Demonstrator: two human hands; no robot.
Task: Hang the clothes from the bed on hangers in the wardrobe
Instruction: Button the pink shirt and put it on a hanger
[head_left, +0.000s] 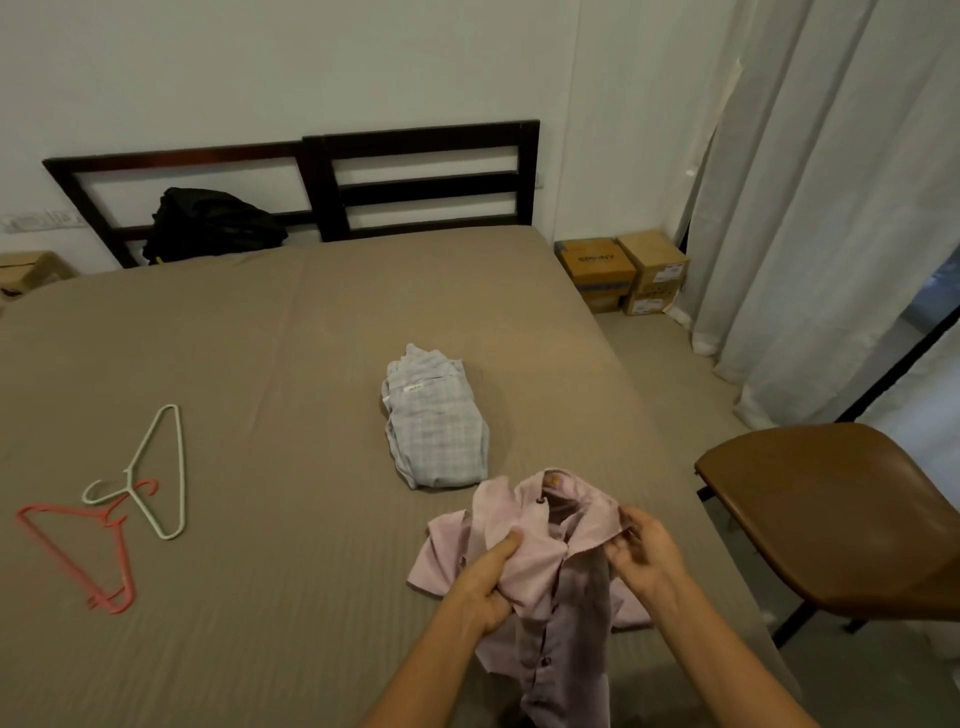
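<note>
Two hands on the pink shirt (543, 569), both gripping. Left hand (488, 584): fingers curled round a bunch of fabric at the shirt's left shoulder, thumb laid across the top. Right hand (644, 558): fingertips pinching the right edge of the open collar, fingers only partly closed. The shirt spans the gap between the hands, collar up and away from the person. Its button placket hangs down between the forearms, and one short sleeve spreads onto the bed (260, 338) just left of the left hand.

One folded blue-grey checked shirt (436, 431) lies on the bed just beyond the hands, close to the pink collar; cannot tell if they touch.

Well to the left of the left hand, two hangers lie flat on the bed. The white hanger (127, 474) is the farther one and the pink hanger (111, 519) the nearer; their hook ends overlap.

Brown chair (831, 519) is right of the right hand, off the bed edge. Far beyond the hands, a black bag (213, 223) sits against the dark headboard (415, 182). Cardboard boxes (623, 270) sit on the floor far right, next to a white curtain (831, 208).
</note>
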